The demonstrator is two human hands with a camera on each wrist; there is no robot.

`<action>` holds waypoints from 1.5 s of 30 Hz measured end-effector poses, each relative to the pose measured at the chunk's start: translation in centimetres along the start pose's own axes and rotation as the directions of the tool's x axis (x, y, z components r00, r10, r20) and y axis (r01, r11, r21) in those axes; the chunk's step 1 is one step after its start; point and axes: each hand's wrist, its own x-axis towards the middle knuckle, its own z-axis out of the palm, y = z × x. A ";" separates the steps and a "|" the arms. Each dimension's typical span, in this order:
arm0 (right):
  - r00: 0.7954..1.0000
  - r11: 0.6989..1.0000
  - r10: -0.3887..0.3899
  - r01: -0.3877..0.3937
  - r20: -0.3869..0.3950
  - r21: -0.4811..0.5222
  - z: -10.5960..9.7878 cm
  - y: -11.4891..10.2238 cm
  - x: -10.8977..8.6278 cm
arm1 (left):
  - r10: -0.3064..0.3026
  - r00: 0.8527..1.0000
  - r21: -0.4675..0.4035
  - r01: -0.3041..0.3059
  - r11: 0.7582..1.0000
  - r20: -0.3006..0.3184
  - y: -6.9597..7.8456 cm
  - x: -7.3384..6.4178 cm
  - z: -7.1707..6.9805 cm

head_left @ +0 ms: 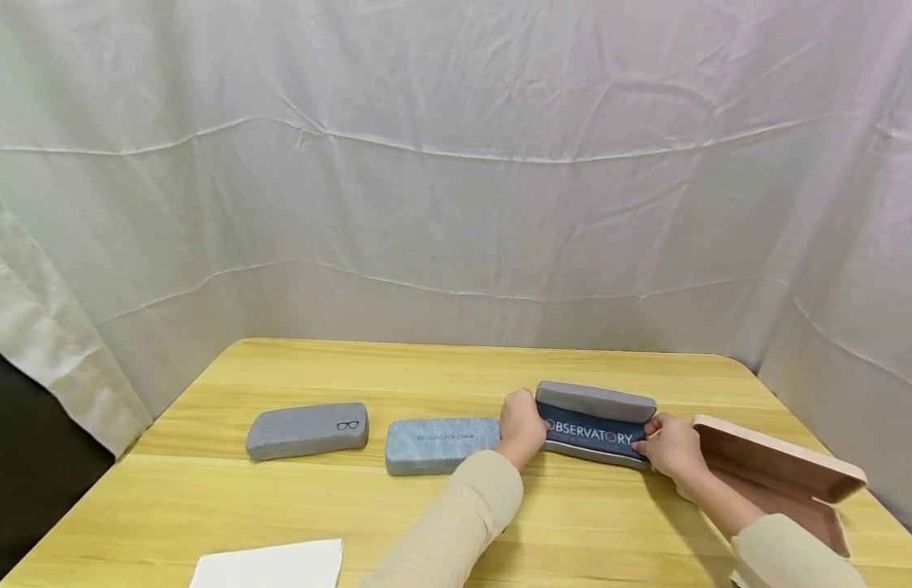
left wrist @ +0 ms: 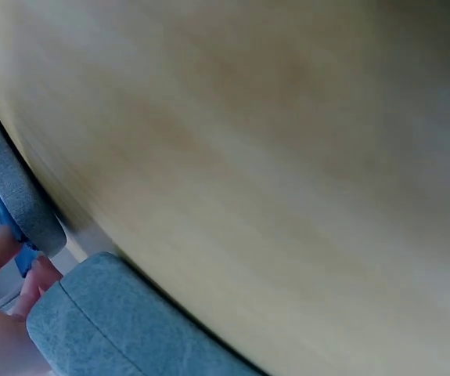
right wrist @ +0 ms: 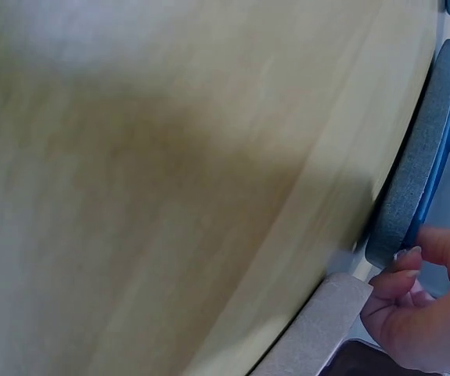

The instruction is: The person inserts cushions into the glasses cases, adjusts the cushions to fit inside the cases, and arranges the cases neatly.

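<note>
A grey glasses case [head_left: 595, 400] stands with its lid raised at the right of the table. Over its lower half lies a dark blue cleaning cloth [head_left: 591, 420] printed "OBSERVATORY". My left hand [head_left: 522, 425] pinches the cloth's left end, where a bit of blue shows between thumb and finger in the left wrist view. At the other end my right hand [head_left: 674, 449] pinches the cloth beside the case's corner. Close by the left hand is a closed light blue glasses case [head_left: 433, 449]. An opened pink glasses case [head_left: 779, 453] lies just beyond the right hand.
A closed grey case with a glasses drawing [head_left: 301, 433] rests farther left. White paper [head_left: 272, 565] lies at the table's near edge. White curtain [head_left: 456, 204] hangs behind the wooden table [head_left: 426, 367] and along its sides.
</note>
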 end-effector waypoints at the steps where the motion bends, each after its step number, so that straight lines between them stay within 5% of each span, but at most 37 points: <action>1: 1.000 1.000 -0.009 0.009 -0.004 -0.014 0.0 0.0 0.0 | 0.007 1.000 0.027 -0.007 1.000 -0.002 0.0 0.0 0.0; 10: 0.999 0.998 -0.033 0.032 -0.017 -0.051 -0.1 -0.2 -0.2 | -0.008 1.000 0.099 0.007 0.995 0.011 -0.3 0.1 0.2; 17: 0.999 0.998 -0.040 0.040 0.004 -0.048 -0.5 -0.3 -0.5 | 0.023 0.995 -0.073 -0.016 0.997 0.097 -0.1 -0.1 -0.3; 26: 0.990 0.996 -0.013 -0.001 0.144 0.094 -0.2 0.0 -1.0 | 0.122 0.960 -0.161 -0.083 0.983 0.253 -0.6 -1.1 -1.4; 33: 0.982 0.981 -0.022 -0.015 0.189 0.192 -0.3 0.5 -1.2 | 0.154 0.955 -0.226 -0.096 0.969 0.255 -1.2 -1.8 -1.5; 45: 0.982 0.985 -0.069 0.039 0.176 0.169 -0.8 0.8 -2.2 | 0.189 0.947 -0.254 -0.121 0.959 0.260 -1.7 -2.8 -1.7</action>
